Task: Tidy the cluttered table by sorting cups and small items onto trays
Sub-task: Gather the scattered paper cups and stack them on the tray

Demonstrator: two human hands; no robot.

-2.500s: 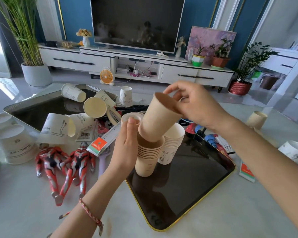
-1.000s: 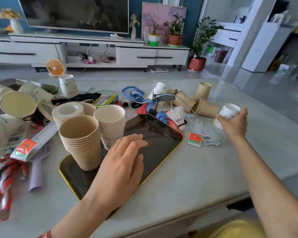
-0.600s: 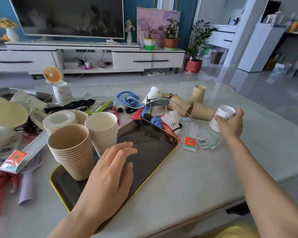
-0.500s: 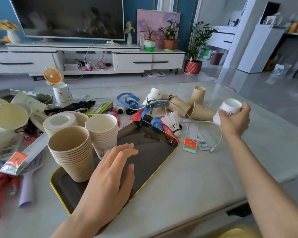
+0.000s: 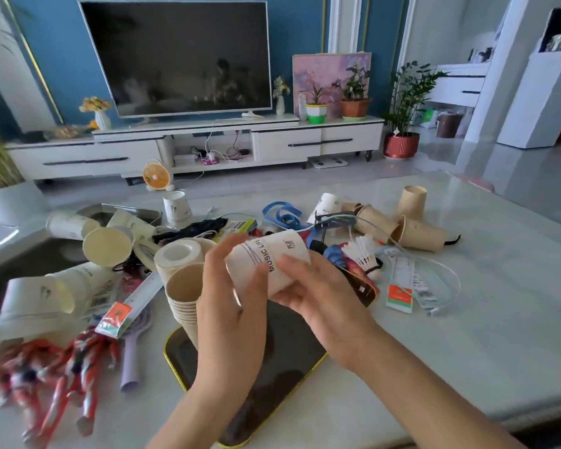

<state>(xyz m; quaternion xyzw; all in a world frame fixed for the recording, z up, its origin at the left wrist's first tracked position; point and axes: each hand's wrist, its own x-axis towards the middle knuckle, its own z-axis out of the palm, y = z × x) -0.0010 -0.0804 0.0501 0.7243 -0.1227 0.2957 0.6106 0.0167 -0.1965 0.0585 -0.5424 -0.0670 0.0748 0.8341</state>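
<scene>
A white paper cup printed "MUSIC LIFE" lies tilted on its side in the air above the black yellow-rimmed tray. My right hand grips it from below and the right, fingers curled round its wall. My left hand touches its left side with fingers nearly straight. A stack of brown paper cups stands on the tray's left end, partly hidden by my left hand. A white roll sits behind the stack.
Brown cups lie toppled at the back right, near a shuttlecock, tags and a thin cable. White cups and a steel tray sit at the left, with red toy figures and a lilac brush near the front edge.
My right hand has carried the white cup from the table's right side to the middle above the tray. My left hand has lifted off the tray and met the cup.
</scene>
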